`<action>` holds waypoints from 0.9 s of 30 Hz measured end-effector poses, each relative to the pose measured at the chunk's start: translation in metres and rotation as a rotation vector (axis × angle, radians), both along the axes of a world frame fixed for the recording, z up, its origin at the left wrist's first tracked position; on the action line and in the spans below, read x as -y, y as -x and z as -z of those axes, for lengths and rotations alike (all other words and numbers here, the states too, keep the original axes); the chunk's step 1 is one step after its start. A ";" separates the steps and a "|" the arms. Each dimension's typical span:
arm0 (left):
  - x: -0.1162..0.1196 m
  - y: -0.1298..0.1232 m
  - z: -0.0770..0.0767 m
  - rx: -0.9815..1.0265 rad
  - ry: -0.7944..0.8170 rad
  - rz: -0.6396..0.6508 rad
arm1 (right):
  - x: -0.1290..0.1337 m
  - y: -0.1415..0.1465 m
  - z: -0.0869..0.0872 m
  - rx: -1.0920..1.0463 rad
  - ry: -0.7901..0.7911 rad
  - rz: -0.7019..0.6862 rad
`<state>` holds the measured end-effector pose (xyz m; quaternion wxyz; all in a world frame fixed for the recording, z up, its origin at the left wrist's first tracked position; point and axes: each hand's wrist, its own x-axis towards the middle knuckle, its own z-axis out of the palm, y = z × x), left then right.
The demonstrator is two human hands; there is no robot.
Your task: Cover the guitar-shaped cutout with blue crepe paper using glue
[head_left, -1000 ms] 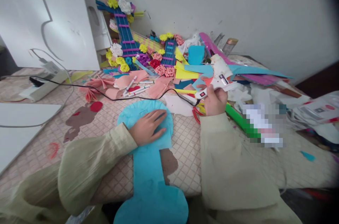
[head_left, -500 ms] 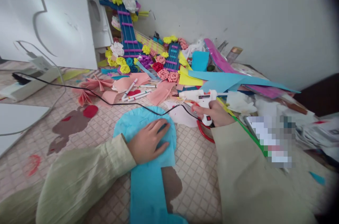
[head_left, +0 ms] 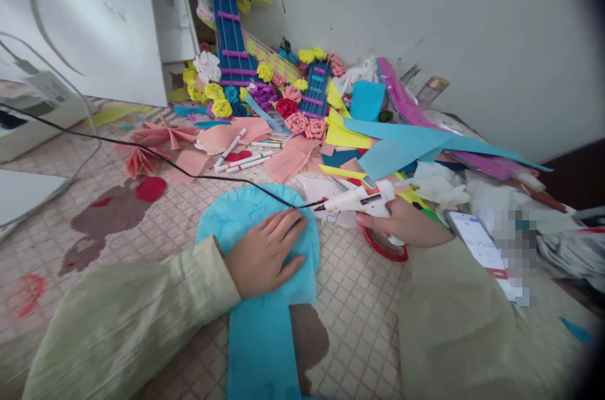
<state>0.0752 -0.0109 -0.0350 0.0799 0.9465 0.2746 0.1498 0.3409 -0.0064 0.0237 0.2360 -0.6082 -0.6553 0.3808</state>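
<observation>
My left hand (head_left: 265,255) lies palm down on a light-blue, guitar-like paper shape (head_left: 227,208), fingers stretched out and thumb apart. The shape has a rounded, crinkled end, and a straight blue strip (head_left: 259,349) runs from it toward me. My right hand (head_left: 416,223) is wrapped around a white glue gun (head_left: 352,198). Its nozzle points left, near the right edge of the rounded end; whether it touches the paper I cannot tell. A black cord (head_left: 212,177) crosses above the paper. Red scissor handles (head_left: 387,249) lie just below my right hand.
Paper flowers and small blue paper guitars (head_left: 228,41) stand at the back. Several markers (head_left: 250,162) and pink paper scraps (head_left: 293,159) lie before them. A phone (head_left: 479,249) rests at the right; white boards (head_left: 94,22) lean at the left.
My right hand has brought the glue gun nearer to me, tilting its nozzle down toward the blue paper. My left hand stays flat there. The view has shifted slightly.
</observation>
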 end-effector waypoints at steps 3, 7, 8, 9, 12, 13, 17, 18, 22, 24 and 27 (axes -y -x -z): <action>-0.001 0.000 -0.001 -0.009 0.011 0.006 | -0.001 0.001 0.003 -0.002 -0.025 0.035; -0.002 0.000 -0.002 -0.012 0.033 0.009 | 0.001 0.000 0.005 0.030 0.009 0.017; -0.002 0.000 -0.002 -0.011 0.032 0.011 | 0.001 0.001 0.004 0.038 0.017 0.006; -0.002 0.000 -0.003 -0.010 0.029 0.012 | 0.002 0.001 0.003 0.047 0.026 -0.007; -0.002 0.000 -0.004 -0.016 0.021 0.018 | 0.003 0.003 -0.001 0.090 0.057 -0.030; -0.002 0.001 -0.004 -0.019 0.025 0.019 | 0.003 0.004 -0.002 0.105 0.064 -0.034; -0.002 0.002 -0.005 -0.013 0.039 0.032 | 0.004 0.004 -0.002 0.114 0.065 -0.046; -0.002 0.003 -0.005 -0.009 0.038 0.039 | 0.005 0.004 -0.002 0.109 0.068 -0.052; -0.004 0.004 -0.005 0.000 0.032 0.086 | 0.005 0.003 0.000 0.095 0.070 -0.051; -0.005 0.005 -0.006 -0.006 0.031 0.117 | 0.006 0.004 0.000 0.092 0.070 -0.050; -0.005 0.006 -0.006 -0.027 0.029 0.138 | 0.006 0.005 -0.002 0.084 0.084 -0.038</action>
